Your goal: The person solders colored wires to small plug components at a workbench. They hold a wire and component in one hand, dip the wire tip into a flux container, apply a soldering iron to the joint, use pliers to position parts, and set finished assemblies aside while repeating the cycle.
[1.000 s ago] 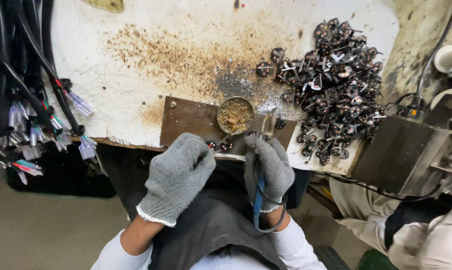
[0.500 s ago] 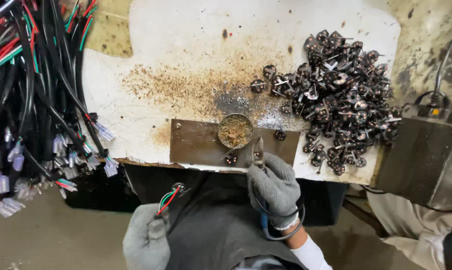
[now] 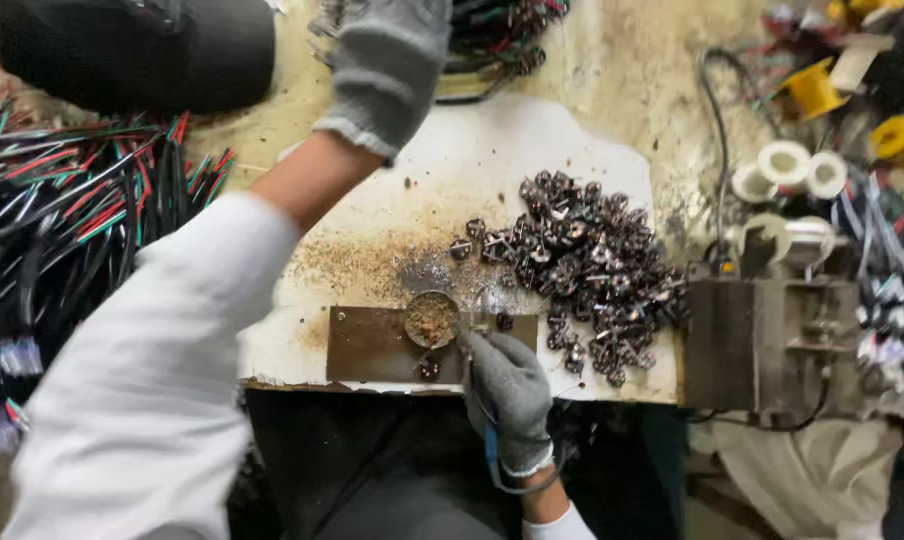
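My left hand (image 3: 390,55), in a grey knit glove, reaches far across the white worktop (image 3: 452,180) toward a bundle of cables (image 3: 492,30) at the back edge; its fingers are cut off by the frame top. My right hand (image 3: 510,395), also gloved, rests at the near edge, closed on a blue-handled soldering iron (image 3: 492,455) whose tip points at a small round dish (image 3: 432,318) of brownish stuff on a brown metal plate (image 3: 372,345). A pile of small dark metal parts (image 3: 592,280) lies to the right of the dish.
Black, red and green wires (image 3: 72,210) hang in a thick bundle at left. A dark metal box (image 3: 762,340) stands right of the worktop, with white and yellow tape rolls (image 3: 802,165) behind it. Brown residue (image 3: 362,265) stains the worktop.
My left arm has swung up from my lap, where it held a small wire, and now stretches across the worktop to the far cables. My right hand stays by the dish.
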`<state>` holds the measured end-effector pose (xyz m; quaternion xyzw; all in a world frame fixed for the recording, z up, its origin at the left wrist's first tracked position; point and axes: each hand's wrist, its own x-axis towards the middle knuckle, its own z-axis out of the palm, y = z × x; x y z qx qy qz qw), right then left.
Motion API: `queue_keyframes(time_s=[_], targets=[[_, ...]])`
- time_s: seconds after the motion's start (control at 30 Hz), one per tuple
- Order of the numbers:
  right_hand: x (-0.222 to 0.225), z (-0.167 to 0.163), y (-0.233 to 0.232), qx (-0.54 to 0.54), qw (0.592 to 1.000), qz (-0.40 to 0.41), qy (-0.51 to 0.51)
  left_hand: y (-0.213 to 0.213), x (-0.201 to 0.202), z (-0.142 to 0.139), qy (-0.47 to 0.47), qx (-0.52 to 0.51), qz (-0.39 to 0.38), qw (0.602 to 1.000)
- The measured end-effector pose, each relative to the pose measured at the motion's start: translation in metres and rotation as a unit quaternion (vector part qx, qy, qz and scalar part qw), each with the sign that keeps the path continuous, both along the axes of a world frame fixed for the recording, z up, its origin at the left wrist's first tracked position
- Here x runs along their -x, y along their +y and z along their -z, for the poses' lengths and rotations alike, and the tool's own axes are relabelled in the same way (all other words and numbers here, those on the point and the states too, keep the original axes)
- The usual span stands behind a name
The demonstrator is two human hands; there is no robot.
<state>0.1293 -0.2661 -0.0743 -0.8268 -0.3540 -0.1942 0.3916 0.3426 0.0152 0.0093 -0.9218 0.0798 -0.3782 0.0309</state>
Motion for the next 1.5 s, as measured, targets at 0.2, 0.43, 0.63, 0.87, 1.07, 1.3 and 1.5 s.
queue_keyframes(time_s=[0.2, 0.43, 0.63, 0.87, 1.07, 1.3, 1.5], targets=[[-0.003, -0.016, 0.010, -0.070, 0.986, 0.104, 0.106, 0.016, 0.240, -0.015, 0.241, 0.038, -0.180, 0.953], [0.005, -0.020, 0.000, -0.257, 0.953, 0.069, 0.147, 0.047, 0.284, 0.019, 0.389, -0.039, -0.383, 0.837], [0.008, -0.026, -0.007, -0.243, 0.956, 0.147, 0.077, 0.056, 0.274, 0.017, 0.375, 0.081, -0.386, 0.839], [0.013, -0.023, -0.015, -0.319, 0.938, 0.070, 0.118, 0.063, 0.268, 0.023, 0.348, 0.098, -0.371, 0.855], [0.006, -0.006, -0.011, -0.182, 0.952, 0.030, 0.245, 0.041, 0.310, -0.036, 0.159, 0.168, -0.351, 0.907], [0.014, -0.037, -0.023, -0.378, 0.833, -0.123, 0.386, -0.061, 0.349, -0.016, 0.154, 0.481, 0.076, 0.860], [0.040, -0.041, -0.026, -0.474, 0.786, -0.026, 0.396, -0.118, 0.359, 0.019, 0.336, 0.682, 0.083, 0.644]])
